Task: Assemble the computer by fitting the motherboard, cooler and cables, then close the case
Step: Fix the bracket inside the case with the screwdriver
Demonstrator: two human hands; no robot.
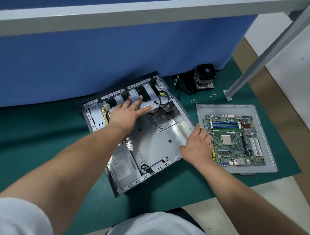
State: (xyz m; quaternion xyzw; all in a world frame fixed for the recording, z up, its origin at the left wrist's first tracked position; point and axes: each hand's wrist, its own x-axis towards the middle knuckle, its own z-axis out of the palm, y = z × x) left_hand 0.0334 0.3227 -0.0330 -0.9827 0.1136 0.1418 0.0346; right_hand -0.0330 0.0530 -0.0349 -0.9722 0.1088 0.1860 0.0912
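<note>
1. Both our hands are spread with straight fingers. Our left hand (128, 110) reaches over the drive cage at the upper part of the case (169, 140), gripping nothing that we can see; our right hand (197, 145) rests flat on the case's right rim.
2. Lying open at frame centre, the case has no board in it, so we judge fitting has not begun.
3. At centre right, the motherboard (236, 139) lies flat on the side panel (265, 167), just beside our right hand.
4. From the case it lies to the right, its long axis running up-down in frame; our right hand is far nearer.
5. Standing at upper centre-right, well apart from both hands, the cooler (204, 77) has small screws (193, 101) scattered below it.
6. We judge the next move a short reach right.
</note>
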